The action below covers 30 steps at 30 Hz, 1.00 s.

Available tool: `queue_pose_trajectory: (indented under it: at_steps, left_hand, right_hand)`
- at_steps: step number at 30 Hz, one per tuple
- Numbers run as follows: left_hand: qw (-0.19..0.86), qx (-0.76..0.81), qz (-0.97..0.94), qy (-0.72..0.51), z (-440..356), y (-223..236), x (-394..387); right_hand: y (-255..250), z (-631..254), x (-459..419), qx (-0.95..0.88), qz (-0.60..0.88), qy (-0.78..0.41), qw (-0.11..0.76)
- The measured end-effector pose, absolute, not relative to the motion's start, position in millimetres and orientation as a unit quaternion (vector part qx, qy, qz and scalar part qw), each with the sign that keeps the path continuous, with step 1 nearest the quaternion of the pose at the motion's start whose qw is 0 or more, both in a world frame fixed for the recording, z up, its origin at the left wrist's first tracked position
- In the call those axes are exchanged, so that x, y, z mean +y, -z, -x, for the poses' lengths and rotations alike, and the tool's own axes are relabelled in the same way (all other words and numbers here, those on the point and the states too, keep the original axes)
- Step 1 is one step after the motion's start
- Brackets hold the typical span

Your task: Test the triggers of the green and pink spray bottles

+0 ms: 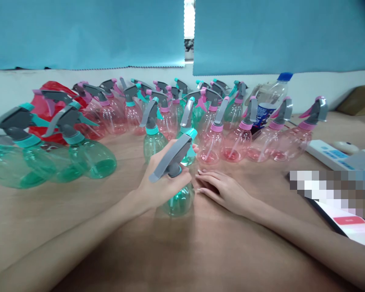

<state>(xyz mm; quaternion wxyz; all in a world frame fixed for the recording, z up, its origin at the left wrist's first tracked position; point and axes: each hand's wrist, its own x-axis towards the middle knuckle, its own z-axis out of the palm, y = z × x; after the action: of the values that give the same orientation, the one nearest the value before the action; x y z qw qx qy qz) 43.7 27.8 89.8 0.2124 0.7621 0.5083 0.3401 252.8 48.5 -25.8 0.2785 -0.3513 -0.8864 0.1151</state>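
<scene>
My left hand (164, 176) is wrapped round the neck of a green spray bottle (179, 200) with a grey and turquoise trigger head. The bottle is upright at the middle of the table, its neck mostly hidden by my fingers. My right hand (223, 188) lies on the table just right of that bottle, fingers stretched out and holding nothing. Right behind the held bottle are another green spray bottle (154, 142) and a pink spray bottle (211, 148).
Many pink and green spray bottles crowd the back; several green spray bottles (93, 156) stand at left by a red plastic bag (56, 89). At right are a blue-capped drink bottle (272, 99), a white power strip (330, 154) and a phone (349, 221) on the table (115, 243).
</scene>
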Motion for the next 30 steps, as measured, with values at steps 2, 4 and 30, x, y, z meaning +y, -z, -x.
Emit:
queue_pose_trajectory:
  at_steps: [2, 4, 30]
  left_hand:
    - [0.225, 0.499, -0.760, -0.350, -43.3, -89.2, 28.6]
    - [0.237, 0.494, -0.757, -0.356, -43.3, -89.2, 29.3]
    - [0.280, 0.480, -0.736, -0.387, -46.3, -98.9, 25.0]
  right_hand:
    - [24.8, -252.4, 48.4, -0.887, 0.350, -0.115, 0.277]
    - [23.8, -252.2, 48.3, -0.887, 0.352, -0.117, 0.274]
    - [23.0, -252.2, 48.6, -0.883, 0.365, -0.132, 0.265]
